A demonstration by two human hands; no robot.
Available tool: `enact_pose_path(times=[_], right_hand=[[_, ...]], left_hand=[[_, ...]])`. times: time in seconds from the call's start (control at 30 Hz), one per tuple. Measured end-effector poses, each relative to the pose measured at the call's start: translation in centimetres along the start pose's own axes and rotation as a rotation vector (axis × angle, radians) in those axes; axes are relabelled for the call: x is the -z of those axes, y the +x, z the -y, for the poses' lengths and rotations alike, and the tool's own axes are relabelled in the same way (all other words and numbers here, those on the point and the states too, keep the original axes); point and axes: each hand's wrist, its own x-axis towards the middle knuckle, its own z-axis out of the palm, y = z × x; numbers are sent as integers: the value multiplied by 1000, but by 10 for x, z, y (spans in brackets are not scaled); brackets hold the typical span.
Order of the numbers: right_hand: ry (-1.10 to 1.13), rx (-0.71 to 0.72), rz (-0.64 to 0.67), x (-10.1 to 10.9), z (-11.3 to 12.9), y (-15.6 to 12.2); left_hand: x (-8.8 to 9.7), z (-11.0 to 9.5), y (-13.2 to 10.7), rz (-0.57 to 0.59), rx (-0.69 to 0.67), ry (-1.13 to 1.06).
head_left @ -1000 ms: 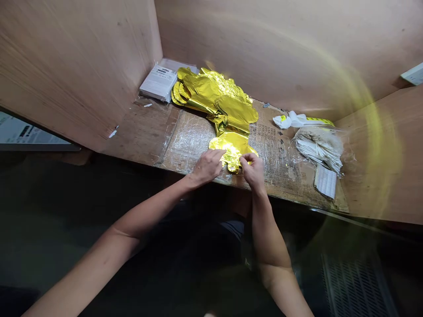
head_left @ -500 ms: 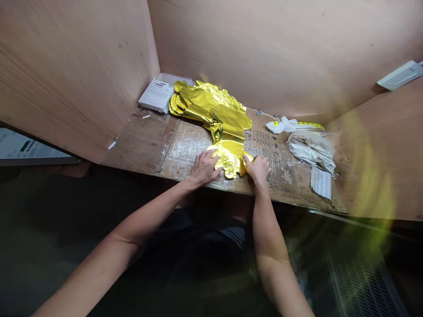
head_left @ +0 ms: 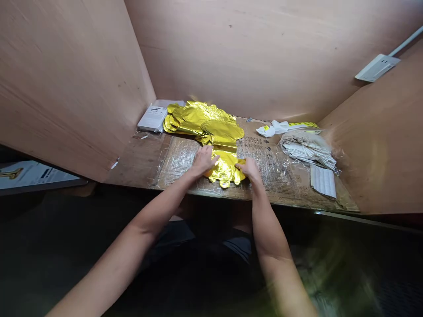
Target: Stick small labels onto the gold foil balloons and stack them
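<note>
A shiny gold foil balloon [head_left: 226, 167], uninflated and with a lobed lower edge, lies flat near the front edge of the cardboard. My left hand [head_left: 203, 160] rests on its left side, fingers laid flat and thumb apart. At its right edge, my right hand [head_left: 249, 169] pinches the foil between thumb and fingers. Behind it, a pile of more flat gold foil balloons [head_left: 198, 116] overlaps its upper end.
Flattened cardboard [head_left: 178, 158] covers the work surface, with wooden panels on three sides. White packets [head_left: 153, 118] stand at the back left. To the right are a bundle of thin white strips [head_left: 307, 147], a corrugated white piece [head_left: 323, 181] and crumpled white tape [head_left: 279, 127]. A power socket [head_left: 377, 68] hangs on the wall.
The view has shifted slightly. The front balloon now lies flatter and more spread out at its lower edge. My right hand has drawn its fingers together on the foil's right edge.
</note>
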Motion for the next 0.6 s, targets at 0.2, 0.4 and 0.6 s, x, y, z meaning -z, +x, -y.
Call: enact_pose_path(times=[0.2, 0.4, 0.6], right_hand=[[61, 70, 47, 4, -3, -2], [105, 114, -67, 4, -49, -42], [274, 393, -213, -10, -68, -72]], left_hand=[[-8, -31, 69, 87, 87, 63], [-40, -53, 57, 141, -105, 65], [-38, -33, 57, 168, -248, -20]])
